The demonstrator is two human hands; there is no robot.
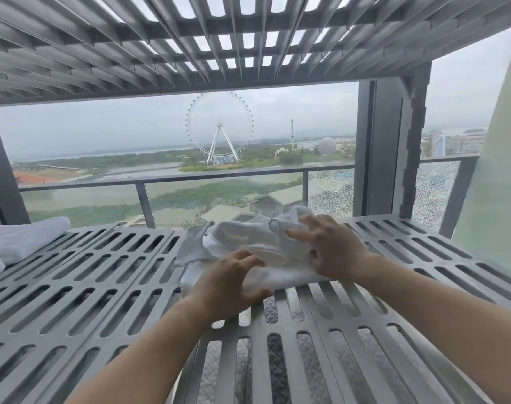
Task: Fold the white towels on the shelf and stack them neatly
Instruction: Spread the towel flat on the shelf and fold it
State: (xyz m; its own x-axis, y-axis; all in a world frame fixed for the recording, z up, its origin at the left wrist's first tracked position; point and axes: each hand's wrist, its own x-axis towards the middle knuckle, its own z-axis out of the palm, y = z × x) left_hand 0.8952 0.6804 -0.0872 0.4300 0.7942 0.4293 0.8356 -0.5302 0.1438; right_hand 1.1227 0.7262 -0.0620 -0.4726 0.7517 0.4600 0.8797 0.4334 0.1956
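- Head view: a crumpled white towel (pixel 248 240) lies on the slotted grey shelf (pixel 102 272), a little right of centre.
- The left hand (pixel 231 282) has its grip closed, fingers curled onto the towel's near edge.
- The right hand (pixel 331 250) has its grip open, fingers spread and pressing the towel's right side.
- More towels (pixel 24 239) sit at the far left of the shelf, well apart.
- An upper rack (pixel 219 39) is overhead. A Ferris wheel (pixel 219 129) stands far beyond the railing (pixel 161 182).

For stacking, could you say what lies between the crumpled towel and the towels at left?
Bare slotted shelf alone separates the crumpled towel from the left towels, in the head view.
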